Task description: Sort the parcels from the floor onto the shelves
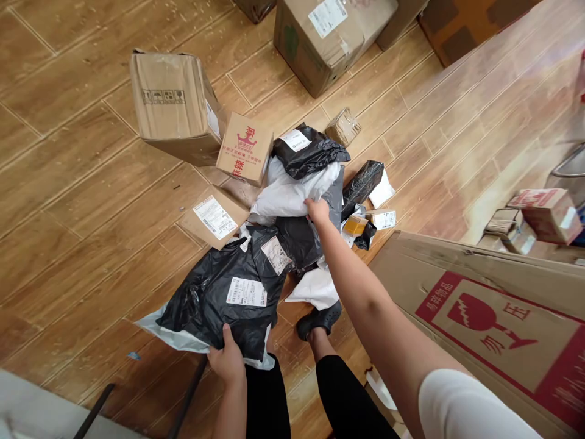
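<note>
My left hand (227, 358) grips the near edge of a large black plastic mailer bag (219, 299) with a white label, lifted over my knees. My right hand (317, 210) reaches forward into a heap of parcels on the wooden floor and is closed on the edge of a white plastic mailer (292, 194). Around it lie another black mailer (308, 151) with a label, a dark grey bag (301, 241) and a small flat cardboard parcel (214, 216).
Cardboard boxes stand behind the heap: a large one (171, 103), a small one with red print (245, 148), another large one (329, 36). A big flattened carton with a red glass symbol (493, 317) lies at right. Small boxes (543, 216) sit far right.
</note>
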Action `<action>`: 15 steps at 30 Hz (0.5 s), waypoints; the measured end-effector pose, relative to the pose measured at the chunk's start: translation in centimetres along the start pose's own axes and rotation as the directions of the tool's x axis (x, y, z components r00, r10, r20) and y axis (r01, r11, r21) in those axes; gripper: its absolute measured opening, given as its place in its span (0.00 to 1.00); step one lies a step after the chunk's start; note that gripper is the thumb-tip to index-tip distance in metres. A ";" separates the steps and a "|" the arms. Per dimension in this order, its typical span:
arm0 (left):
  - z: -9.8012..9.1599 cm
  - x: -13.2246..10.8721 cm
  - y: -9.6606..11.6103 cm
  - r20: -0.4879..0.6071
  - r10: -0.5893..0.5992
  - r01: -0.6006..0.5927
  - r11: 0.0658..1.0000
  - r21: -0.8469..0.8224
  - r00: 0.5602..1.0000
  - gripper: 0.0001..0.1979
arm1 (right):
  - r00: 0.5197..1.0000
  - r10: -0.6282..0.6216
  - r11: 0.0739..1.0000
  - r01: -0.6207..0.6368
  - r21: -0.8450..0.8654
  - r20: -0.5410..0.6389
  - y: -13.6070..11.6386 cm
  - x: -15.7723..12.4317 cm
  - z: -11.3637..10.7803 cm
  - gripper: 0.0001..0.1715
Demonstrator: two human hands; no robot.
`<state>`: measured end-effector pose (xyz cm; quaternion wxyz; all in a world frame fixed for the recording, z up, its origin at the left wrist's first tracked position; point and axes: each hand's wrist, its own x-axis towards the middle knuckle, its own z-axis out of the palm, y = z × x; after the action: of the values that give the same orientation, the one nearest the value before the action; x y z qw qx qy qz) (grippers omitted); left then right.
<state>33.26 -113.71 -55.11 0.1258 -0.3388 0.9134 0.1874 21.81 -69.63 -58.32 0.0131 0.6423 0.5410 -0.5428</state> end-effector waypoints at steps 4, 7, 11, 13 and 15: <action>-0.4 -0.5 1.2 -0.023 -0.004 0.005 0.997 0.072 1.000 0.35 | 0.831 -0.547 0.792 0.553 -0.258 0.099 -2.1 -8.4 -1.5 0.09; -0.5 -0.9 2.0 -0.046 0.014 -0.010 0.996 0.092 0.999 0.35 | 0.632 -0.513 0.504 0.770 -0.392 0.581 -0.1 -16.6 -1.0 0.05; -0.5 -1.3 2.2 -0.062 0.051 -0.046 0.996 0.081 0.997 0.31 | 0.471 -0.225 0.305 0.865 -0.397 0.853 5.8 -22.5 2.5 0.09; -0.5 -1.2 1.9 -0.060 0.073 -0.068 0.995 0.075 0.996 0.29 | 0.461 -0.142 0.290 0.866 -0.408 0.876 8.9 -23.5 4.2 0.10; -0.5 -1.1 1.4 -0.055 0.092 -0.088 0.994 0.066 0.994 0.28 | 0.470 -0.099 0.289 0.857 -0.426 0.877 11.4 -24.0 5.3 0.10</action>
<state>33.06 -112.30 -53.96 0.1017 -0.2984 0.9365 0.1537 30.46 -93.86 -49.93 0.3489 0.0516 0.8595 -0.3699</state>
